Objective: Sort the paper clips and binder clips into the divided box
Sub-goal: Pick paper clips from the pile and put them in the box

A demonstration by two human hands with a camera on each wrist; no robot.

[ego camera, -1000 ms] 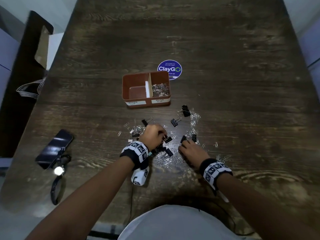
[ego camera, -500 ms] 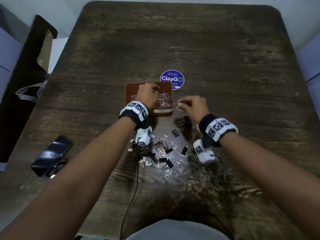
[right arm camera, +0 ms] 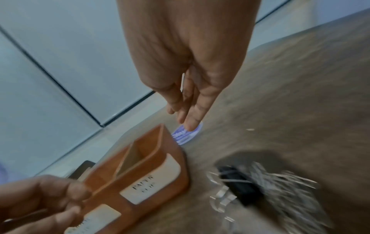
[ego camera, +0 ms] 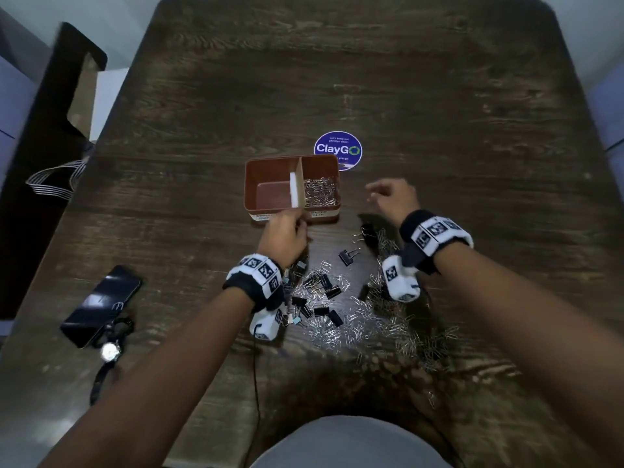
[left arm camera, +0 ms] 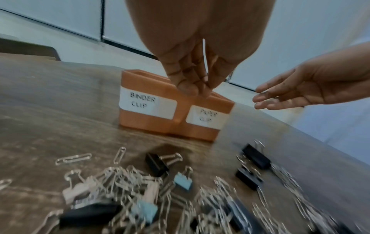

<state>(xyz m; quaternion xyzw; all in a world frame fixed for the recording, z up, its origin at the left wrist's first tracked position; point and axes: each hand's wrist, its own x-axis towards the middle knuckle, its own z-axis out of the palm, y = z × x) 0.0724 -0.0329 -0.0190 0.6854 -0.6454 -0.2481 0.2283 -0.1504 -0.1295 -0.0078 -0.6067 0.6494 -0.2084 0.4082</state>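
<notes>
The brown divided box [ego camera: 250, 187] stands mid-table, labelled BINDER CLIP on the left [left arm camera: 147, 104] and paper clip on the right. Its right compartment holds silver paper clips [ego camera: 319, 194]; the left one looks bare. My left hand [ego camera: 287, 231] hovers at the box's front wall, fingers bunched and pointing down [left arm camera: 190, 88], with nothing seen in them. My right hand [ego camera: 388, 197] floats to the right of the box, fingers spread [left arm camera: 280, 96] and holding nothing. Loose paper clips [ego camera: 388, 322] and black binder clips [ego camera: 332, 292] lie heaped between my wrists.
A round ClayGo sticker [ego camera: 337, 149] lies behind the box. A phone [ego camera: 101, 305] and a wristwatch [ego camera: 109, 351] sit at the near left. A thin cable [ego camera: 256, 383] runs toward me. A dark chair [ego camera: 44, 163] stands past the left table edge.
My left hand has drawn back from over the box to its front wall. My right hand has moved right, off the box corner, and its fingers have spread.
</notes>
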